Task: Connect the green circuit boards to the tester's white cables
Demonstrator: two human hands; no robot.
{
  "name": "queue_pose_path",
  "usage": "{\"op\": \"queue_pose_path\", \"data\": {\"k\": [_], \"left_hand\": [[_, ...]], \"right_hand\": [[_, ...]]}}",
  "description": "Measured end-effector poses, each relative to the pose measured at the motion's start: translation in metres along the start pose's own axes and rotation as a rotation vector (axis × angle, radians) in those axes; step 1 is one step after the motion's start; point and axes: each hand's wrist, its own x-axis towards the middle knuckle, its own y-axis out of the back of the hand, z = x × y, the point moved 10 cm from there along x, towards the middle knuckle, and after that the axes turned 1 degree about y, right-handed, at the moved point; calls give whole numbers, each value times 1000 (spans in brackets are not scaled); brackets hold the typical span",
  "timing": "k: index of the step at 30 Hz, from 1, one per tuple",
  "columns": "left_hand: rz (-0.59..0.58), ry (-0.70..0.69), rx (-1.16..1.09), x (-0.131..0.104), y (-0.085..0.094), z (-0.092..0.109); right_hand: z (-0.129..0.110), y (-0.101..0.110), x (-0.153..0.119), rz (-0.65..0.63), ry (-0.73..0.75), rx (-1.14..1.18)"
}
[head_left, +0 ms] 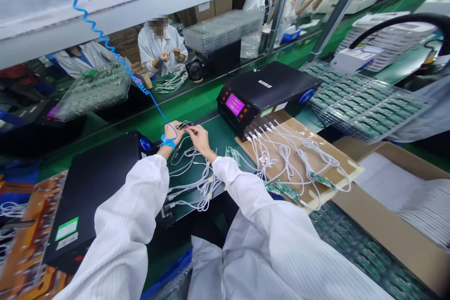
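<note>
Above the green bench mat, my left hand [173, 132] grips a small circuit board [184, 124], with a blue wrist strap [168, 141] around that wrist. My right hand [198, 138] is pinched at the board's right end; its fingertips touch it, and whether a cable plug is also between them is too small to tell. White cables [206, 183] lie bundled below both hands. Just right of my right wrist rests another green circuit board [232, 154].
A black tester with a lit pink screen [235, 104] stands right, its white cables crossing a brown board [330, 159]. Another black box [101, 192] stands left. Trays of circuit boards [362, 98] and a cardboard box [397, 215] are at right. A blue coiled cord [105, 40] hangs down.
</note>
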Motion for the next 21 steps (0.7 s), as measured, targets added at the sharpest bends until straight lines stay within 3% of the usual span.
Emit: {"op": "queue_pose_path", "data": {"k": [13, 17, 21], "left_hand": [[-17, 24, -48, -5, -2, 5], [-30, 120, -134, -4, -2, -1], [-60, 319, -280, -3, -8, -20]], "right_hand": [[0, -3, 3, 3, -42, -51], [8, -9, 8, -25, -125, 12], [15, -3, 8, -2, -213, 46]]}}
